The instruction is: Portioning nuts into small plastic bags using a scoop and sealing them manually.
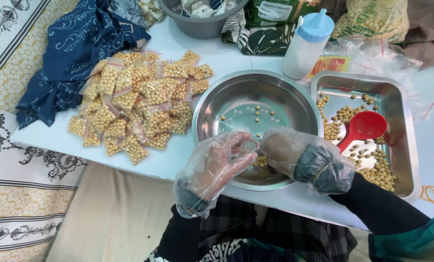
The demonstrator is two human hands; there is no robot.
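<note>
Holding few chickpeas – steel bowl [217, 104]; more – square tray [401, 126].

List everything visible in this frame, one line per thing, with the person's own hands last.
round bowl: one, silver steel, table centre, a few beans inside
small bag: one, clear, partly filled with beans, between both hands over the bowl
filled bags: a pile, too many to count, clear with yellow beans, left of the bowl
square tray: one, silver steel, right, holds loose beans
scoop: one, red, in the tray
squeeze bottle: one, white with blue cap, behind the bowl
basin: one, grey, top
cloth: one, dark blue, top left
left hand: clear plastic glove, on the bag
right hand: clear plastic glove, on the bag
</note>
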